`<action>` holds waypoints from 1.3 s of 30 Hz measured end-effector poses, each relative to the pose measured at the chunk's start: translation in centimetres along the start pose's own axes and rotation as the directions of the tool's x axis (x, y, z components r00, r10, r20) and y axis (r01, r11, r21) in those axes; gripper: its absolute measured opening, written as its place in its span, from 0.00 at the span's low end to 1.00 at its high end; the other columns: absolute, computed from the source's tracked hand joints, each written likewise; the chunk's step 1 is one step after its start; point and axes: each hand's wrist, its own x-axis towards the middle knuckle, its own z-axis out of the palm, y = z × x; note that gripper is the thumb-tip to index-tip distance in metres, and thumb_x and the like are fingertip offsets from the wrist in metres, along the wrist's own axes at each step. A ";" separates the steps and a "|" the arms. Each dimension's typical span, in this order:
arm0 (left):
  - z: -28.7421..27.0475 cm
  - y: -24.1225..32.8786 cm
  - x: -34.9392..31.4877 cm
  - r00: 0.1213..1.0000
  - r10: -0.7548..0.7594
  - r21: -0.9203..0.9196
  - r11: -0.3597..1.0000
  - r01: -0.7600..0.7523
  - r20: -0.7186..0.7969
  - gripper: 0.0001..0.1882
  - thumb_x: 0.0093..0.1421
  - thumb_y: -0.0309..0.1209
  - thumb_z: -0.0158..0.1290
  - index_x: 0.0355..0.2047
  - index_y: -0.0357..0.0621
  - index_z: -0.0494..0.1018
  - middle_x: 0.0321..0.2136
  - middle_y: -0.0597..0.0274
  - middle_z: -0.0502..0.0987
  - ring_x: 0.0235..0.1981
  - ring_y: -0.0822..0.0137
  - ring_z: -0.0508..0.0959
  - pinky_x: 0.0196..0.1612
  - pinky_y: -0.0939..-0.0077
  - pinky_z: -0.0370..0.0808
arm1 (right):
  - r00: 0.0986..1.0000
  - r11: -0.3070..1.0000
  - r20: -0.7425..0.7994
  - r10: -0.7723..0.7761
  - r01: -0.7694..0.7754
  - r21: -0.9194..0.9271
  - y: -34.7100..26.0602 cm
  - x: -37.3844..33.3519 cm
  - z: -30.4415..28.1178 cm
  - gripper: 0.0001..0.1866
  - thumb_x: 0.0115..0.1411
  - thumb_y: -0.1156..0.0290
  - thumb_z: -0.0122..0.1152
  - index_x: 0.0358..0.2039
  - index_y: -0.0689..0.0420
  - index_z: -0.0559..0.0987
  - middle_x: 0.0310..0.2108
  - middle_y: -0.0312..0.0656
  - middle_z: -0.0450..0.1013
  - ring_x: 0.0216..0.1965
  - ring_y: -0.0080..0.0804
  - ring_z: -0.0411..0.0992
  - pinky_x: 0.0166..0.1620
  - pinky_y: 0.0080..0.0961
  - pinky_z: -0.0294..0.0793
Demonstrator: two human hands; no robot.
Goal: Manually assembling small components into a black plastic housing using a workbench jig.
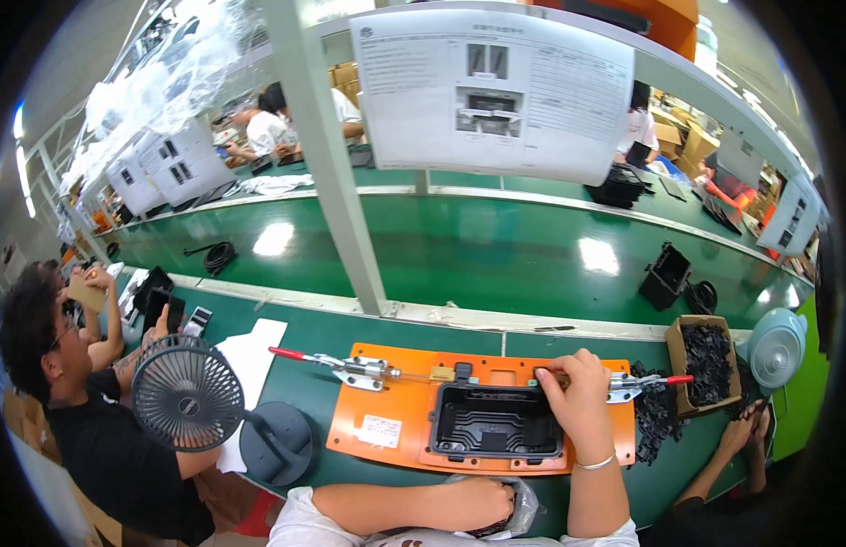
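Right hand (580, 392) bent over the ribbed black plastic box (496, 427), grip unclear; that sat on a flat orange fixture (400, 401)! Left hand (482, 504) curled at crinkly clear bag (527, 506), hold hidden; cardboard carton (680, 374) brimmed with black pieces (708, 360).

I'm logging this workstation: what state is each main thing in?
Black housing: open, set in orange fixture
Left clamp: red handle pointing left
Right clamp: red handle pointing right
Cardboard box: open, filled with small black parts
Dark fan: upright; cannot tell if running
Left hand: curled, at clear bag
Right hand: fingers bent, at housing's upper right
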 end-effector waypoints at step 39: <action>-6.4 -0.2 -0.9 0.507 -0.114 -0.215 0.966 -0.145 -0.854 0.10 0.49 0.17 0.61 0.33 0.38 0.78 0.26 0.57 0.75 0.26 0.64 0.76 0.28 0.77 0.74 | 0.771 0.362 0.516 -0.373 -0.391 0.846 -3.2 -1.1 -4.3 0.04 0.57 0.78 0.61 0.33 0.63 0.77 0.31 0.36 0.75 0.33 0.19 0.71 0.39 0.18 0.72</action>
